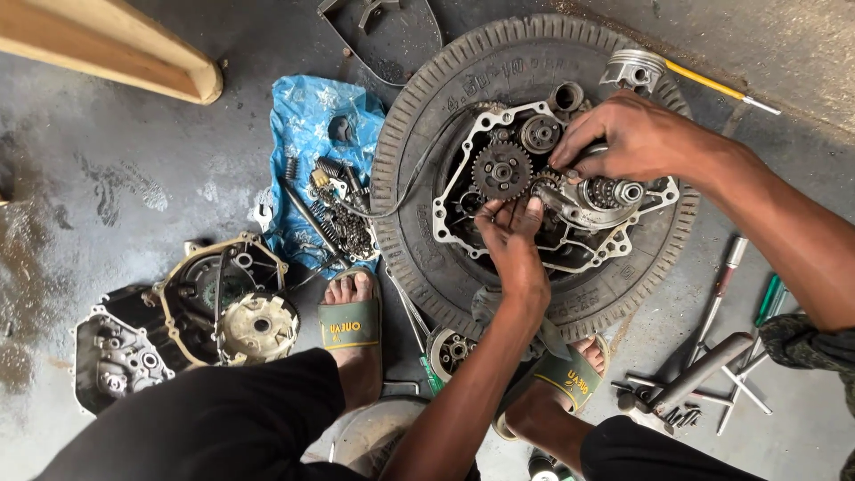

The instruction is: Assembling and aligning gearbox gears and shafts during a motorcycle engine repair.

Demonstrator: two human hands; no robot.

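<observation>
An engine crankcase half point(463, 191) lies on a black tyre point(419, 134) on the floor. My left hand point(515, 240) reaches in from below, fingertips pinching at a spot just under a dark toothed gear point(501, 171). My right hand point(628, 138) comes from the right and grips the top of a gear shaft assembly point(606, 194) standing in the case. Whether the left fingers hold a small part I cannot tell.
A blue plastic sheet point(307, 116) with chains, springs and bolts lies left of the tyre. Two engine covers point(187, 321) sit at lower left. A piston point(634, 69), screwdrivers and wrenches point(712, 356) lie to the right. My sandalled feet point(349, 325) rest by the tyre. A wooden plank point(116, 44) is at top left.
</observation>
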